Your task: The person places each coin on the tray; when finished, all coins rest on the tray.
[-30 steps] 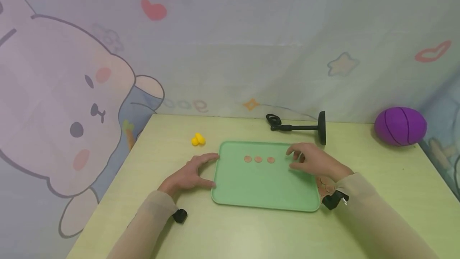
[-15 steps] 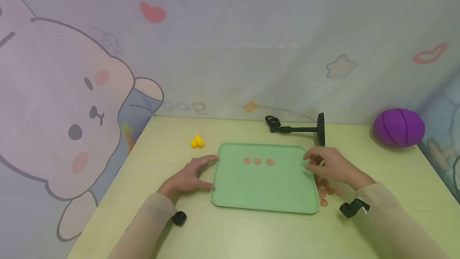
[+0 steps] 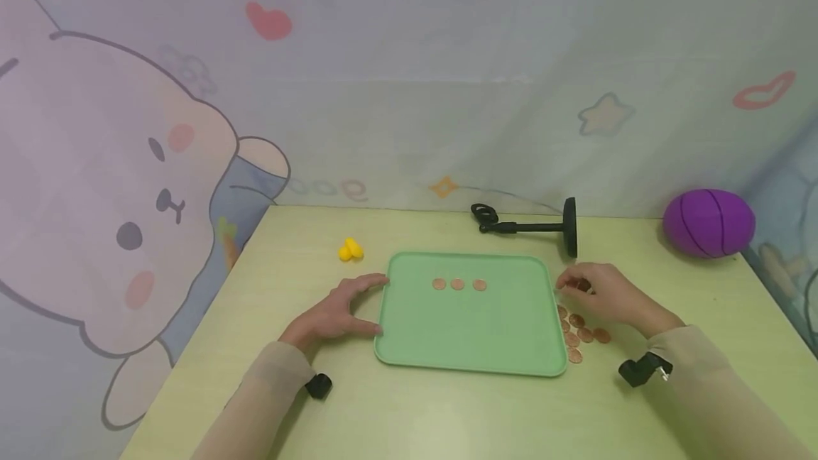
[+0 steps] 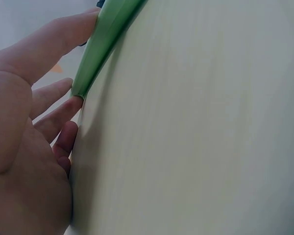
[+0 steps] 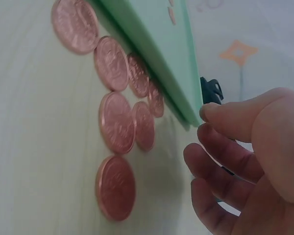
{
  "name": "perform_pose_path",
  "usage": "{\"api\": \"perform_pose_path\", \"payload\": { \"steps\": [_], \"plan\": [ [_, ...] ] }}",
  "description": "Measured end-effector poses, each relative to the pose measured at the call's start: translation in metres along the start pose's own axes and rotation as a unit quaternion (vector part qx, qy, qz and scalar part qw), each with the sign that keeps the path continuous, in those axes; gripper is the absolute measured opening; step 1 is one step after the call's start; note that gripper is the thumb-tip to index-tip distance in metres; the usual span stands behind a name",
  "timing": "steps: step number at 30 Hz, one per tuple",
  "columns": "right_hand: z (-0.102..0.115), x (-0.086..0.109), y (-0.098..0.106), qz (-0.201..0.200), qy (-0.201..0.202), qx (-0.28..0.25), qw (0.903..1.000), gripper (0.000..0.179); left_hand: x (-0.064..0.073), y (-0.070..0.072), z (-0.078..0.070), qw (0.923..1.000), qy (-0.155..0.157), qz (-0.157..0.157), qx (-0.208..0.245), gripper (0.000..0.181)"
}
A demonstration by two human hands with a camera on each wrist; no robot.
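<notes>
Resting flat on the pale wooden bench (image 3: pixel 447 410), left hand (image 3: pixel 332 314) with fingers spread and straight, thumb and fingertips touching the left rim of a smooth green plastic tray (image 3: pixel 466 336). Hovering over a cluster of round copper coins (image 3: pixel 578 332) lying just off the tray's right edge, right hand (image 3: pixel 603 297) with fingers loosely curled, gripping nothing that shows. Lined up inside the tray near its far side, three more coins (image 3: pixel 457 284). No readable lettering anywhere.
</notes>
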State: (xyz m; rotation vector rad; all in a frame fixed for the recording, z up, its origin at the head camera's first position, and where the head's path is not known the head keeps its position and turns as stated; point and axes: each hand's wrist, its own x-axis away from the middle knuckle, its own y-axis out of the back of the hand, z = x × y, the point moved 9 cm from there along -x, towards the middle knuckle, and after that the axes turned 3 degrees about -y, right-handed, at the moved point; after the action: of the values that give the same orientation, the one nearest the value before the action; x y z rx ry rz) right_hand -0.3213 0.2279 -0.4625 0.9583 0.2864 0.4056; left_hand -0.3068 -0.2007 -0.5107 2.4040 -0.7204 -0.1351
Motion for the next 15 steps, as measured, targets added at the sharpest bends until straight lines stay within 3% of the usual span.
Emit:
{"api": "perform_pose_path", "payload": {
  "steps": [8,15],
  "plan": [
    [-0.016,0.002,-0.018,0.079,-0.031,-0.063,0.9944,0.009,0.001,0.0,-0.001,1.0,0.001,-0.003,-0.001,0.089],
    [-0.02,-0.001,-0.02,0.077,-0.031,-0.05,0.9952,0.009,-0.001,0.0,0.0,1.0,0.004,0.002,-0.002,0.089]
  ]
}}
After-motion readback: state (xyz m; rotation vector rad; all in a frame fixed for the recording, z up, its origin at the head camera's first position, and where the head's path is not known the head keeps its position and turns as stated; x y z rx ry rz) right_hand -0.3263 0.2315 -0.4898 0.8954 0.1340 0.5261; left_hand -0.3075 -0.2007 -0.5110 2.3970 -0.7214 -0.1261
